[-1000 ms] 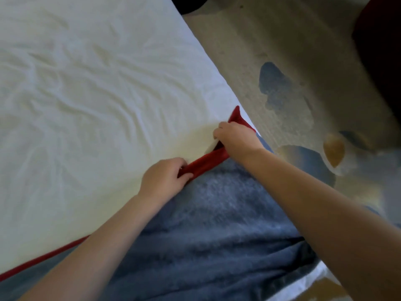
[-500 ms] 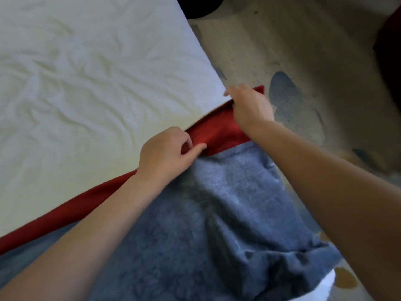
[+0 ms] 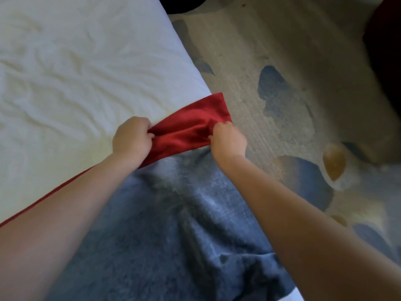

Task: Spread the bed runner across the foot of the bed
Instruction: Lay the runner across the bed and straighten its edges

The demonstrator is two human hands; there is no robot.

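Head view: the bed runner (image 3: 191, 124) lies just ahead of both hands. Its red length runs from 8 o'clock along the white sheet of the bed (image 3: 86, 72) up to 2 o'clock, where the end overhangs the bed's edge above the patterned floor (image 3: 249, 51). Blue fabric (image 3: 173, 213) adjoins it on the near side. The left hand (image 3: 132, 140) grips a fold with curled fingers, the right hand (image 3: 230, 142) pinches the end's near edge and is nearer the free end, and both arms are extended, so the coming pull likely runs toward 2 o'clock.
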